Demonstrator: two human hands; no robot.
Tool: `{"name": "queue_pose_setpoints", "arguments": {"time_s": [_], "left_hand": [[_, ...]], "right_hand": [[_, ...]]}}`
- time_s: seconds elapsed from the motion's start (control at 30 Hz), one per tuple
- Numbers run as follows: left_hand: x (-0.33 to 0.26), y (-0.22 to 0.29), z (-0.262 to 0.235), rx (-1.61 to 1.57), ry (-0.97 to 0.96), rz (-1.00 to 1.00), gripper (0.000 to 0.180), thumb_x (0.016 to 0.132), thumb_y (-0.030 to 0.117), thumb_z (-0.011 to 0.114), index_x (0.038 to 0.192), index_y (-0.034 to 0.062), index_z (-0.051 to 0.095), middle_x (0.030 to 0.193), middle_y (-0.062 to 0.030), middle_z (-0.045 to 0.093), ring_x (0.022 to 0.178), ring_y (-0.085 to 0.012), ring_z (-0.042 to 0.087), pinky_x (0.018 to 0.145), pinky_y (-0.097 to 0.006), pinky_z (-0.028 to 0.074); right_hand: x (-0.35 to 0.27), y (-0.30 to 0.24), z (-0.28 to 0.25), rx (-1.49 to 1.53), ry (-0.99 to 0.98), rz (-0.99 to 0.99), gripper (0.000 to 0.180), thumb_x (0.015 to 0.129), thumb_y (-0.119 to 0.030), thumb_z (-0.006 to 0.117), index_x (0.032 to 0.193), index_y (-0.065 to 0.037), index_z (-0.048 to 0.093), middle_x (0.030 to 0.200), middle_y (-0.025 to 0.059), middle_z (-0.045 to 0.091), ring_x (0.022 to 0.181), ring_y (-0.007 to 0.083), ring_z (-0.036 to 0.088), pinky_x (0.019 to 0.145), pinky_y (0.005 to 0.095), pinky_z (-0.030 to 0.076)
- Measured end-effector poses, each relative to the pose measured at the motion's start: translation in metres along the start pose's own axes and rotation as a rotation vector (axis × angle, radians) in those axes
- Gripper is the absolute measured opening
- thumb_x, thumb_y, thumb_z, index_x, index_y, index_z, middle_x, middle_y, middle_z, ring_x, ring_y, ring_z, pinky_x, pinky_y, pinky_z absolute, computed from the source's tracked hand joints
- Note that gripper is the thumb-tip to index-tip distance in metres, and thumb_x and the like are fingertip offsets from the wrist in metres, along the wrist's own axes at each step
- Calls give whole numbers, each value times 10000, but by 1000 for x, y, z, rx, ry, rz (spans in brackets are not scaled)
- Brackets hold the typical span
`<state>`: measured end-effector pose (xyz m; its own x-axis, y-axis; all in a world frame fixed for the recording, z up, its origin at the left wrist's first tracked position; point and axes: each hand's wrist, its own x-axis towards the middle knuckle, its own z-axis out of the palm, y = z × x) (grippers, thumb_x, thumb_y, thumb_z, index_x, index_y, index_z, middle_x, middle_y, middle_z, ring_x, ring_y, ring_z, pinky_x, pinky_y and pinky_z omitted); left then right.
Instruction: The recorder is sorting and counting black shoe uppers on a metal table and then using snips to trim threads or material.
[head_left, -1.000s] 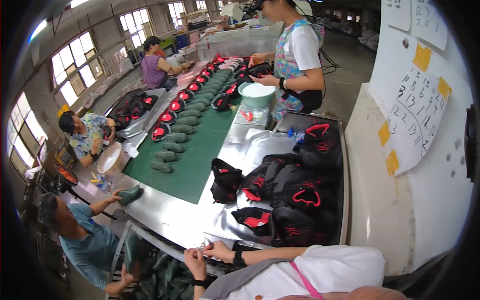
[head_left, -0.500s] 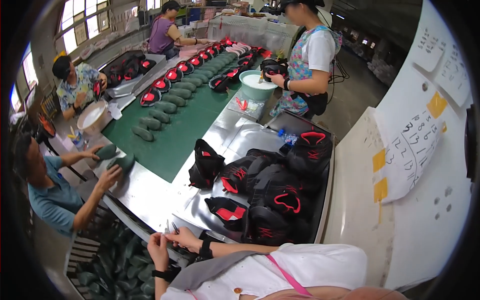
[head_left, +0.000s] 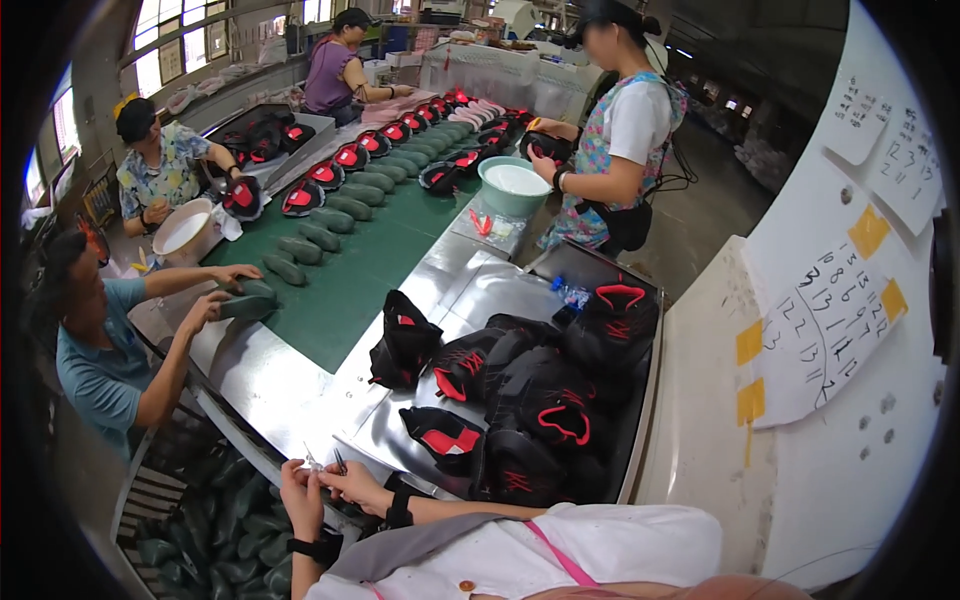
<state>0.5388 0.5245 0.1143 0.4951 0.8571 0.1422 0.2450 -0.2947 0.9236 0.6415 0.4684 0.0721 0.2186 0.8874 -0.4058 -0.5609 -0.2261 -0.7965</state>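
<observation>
Left hand: my fingertips were pinched nearly together on a small pale piece, too small to identify. Right hand: fingers curled around a slim dark tool, its tip beside the piece. Both hands hung at the near edge of the surface, just right of a slatted crate.

Risk, my judgement: a loose pinch could have dropped the piece into the crate, lost among the green lasts. A tool slip could have caught my left fingertips; how sharp it was, I couldn't tell.

Counts: 1 piece, 1 tool, 1 crate. Lasts inside overlapped too much to count; 2 more under a co-worker's hands at left. Black-and-red uppers heaped at right: at least 6. Basins: 2, green far, beige left. Bottle: 1. Co-workers: 4.
</observation>
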Motion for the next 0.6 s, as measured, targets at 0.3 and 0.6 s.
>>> {"name": "queue_pose_setpoints", "arguments": {"time_s": [0.3, 0.6], "left_hand": [[20, -35, 1, 4, 63, 45, 221, 761, 29, 578, 957, -15, 486, 779, -125, 576, 700, -184, 576, 619, -286, 456], [15, -9, -10, -41, 132, -10, 254, 737, 50, 634, 955, -4, 516, 834, -57, 547, 682, -98, 520, 583, -217, 434]], "right_hand": [[9, -5, 3, 124, 44, -155, 205, 815, -161, 560, 976, -36, 537, 742, 20, 570, 580, 80, 512, 455, 207, 368], [7, -21, 1, 148, 12, -5, 198, 825, -191, 589, 870, -1, 552, 781, 63, 597, 545, 97, 538, 391, 167, 315]]}}
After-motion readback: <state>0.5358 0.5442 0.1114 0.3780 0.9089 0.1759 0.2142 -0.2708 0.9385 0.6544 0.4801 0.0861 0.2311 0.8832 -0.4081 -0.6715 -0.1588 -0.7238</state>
